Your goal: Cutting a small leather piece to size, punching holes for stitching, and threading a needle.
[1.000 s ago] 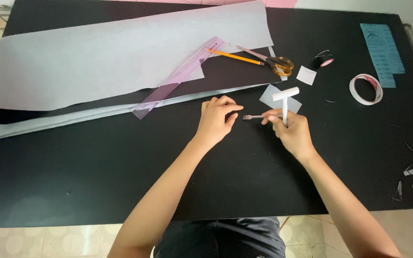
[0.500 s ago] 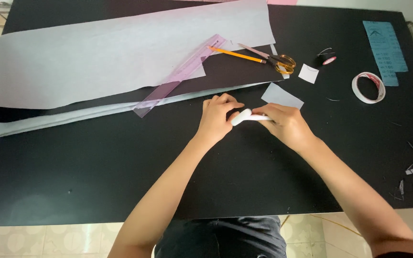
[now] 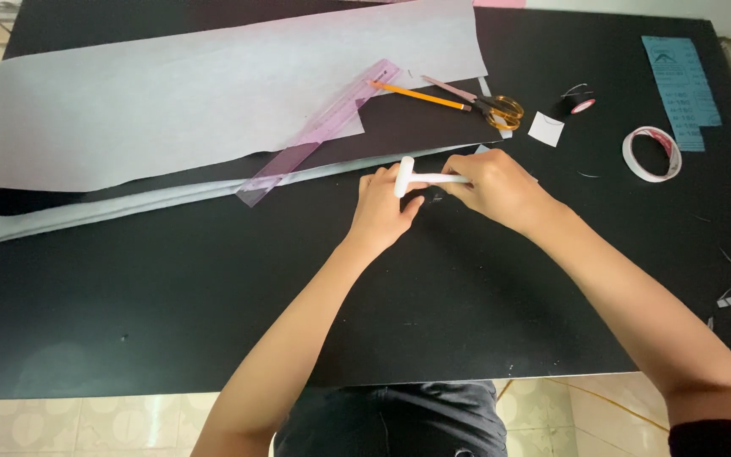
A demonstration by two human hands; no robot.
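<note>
Your right hand (image 3: pixel 494 184) grips the stem of a white T-shaped tool (image 3: pixel 420 177) near the middle of the black table (image 3: pixel 213 322), while your left hand (image 3: pixel 385 207) closes its fingers around the tool's crossbar end. Both hands meet just in front of the long grey paper sheet (image 3: pixel 196 101) that runs toward the table's far left corner. A pink ruler (image 3: pixel 319 131) lies on that sheet; a pencil (image 3: pixel 420 96), scissors (image 3: pixel 484 103) and a tape roll (image 3: pixel 651 153) sit toward the far right.
</note>
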